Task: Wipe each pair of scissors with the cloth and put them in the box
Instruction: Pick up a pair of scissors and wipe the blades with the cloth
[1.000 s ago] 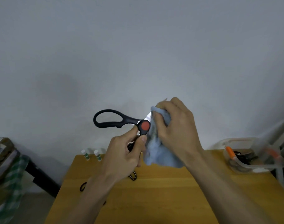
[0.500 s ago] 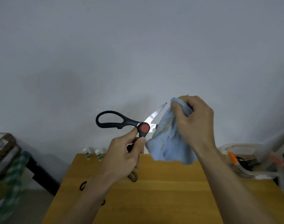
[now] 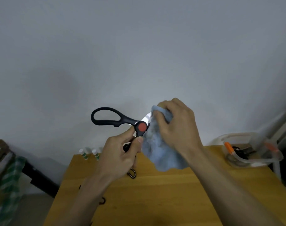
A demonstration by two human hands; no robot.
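My left hand (image 3: pixel 121 154) grips the lower handle of black scissors (image 3: pixel 109 119) with a red pivot, held up above the wooden table (image 3: pixel 163 193). The scissors are spread, one handle loop pointing left. My right hand (image 3: pixel 176 126) holds a light blue cloth (image 3: pixel 161 155) bunched around the upper blade, so only a short shiny stretch of blade shows near the pivot. The clear plastic box (image 3: pixel 251 162) stands at the table's right back corner with dark scissors and orange-handled ones inside.
Two small white bottles (image 3: pixel 90 153) with green labels stand at the table's back left edge. Dark scissor handles (image 3: pixel 132 173) lie on the table under my left hand. A black bar and green checked fabric (image 3: pixel 10 176) sit left of the table.
My right hand had slid the cloth out to the blade tip, baring the blade; now it has come back down toward the pivot and covers most of the blade again.
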